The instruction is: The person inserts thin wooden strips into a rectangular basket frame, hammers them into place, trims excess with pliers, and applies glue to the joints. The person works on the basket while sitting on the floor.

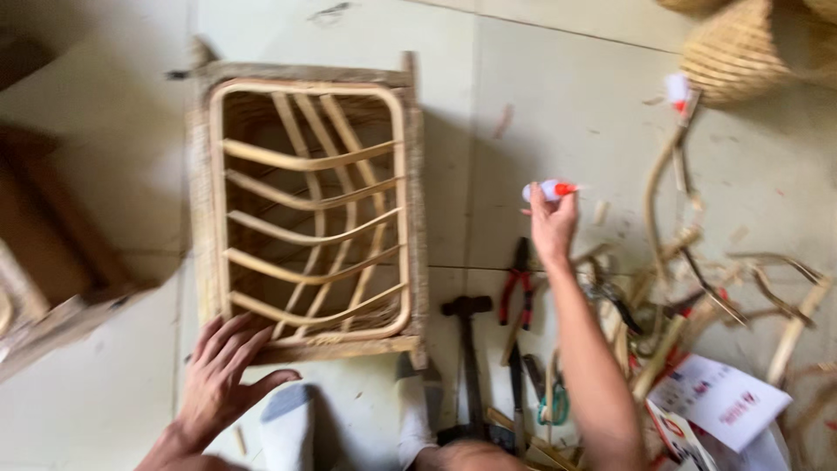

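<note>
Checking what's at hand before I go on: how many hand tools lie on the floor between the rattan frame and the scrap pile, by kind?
Hammer: 1
Red-handled pliers: 1
Green-handled scissors: 1
Total: 3. Further tools may lie blurred among the rattan scraps.

White-and-red paper package [719, 403] (lower right, on floor).
</note>
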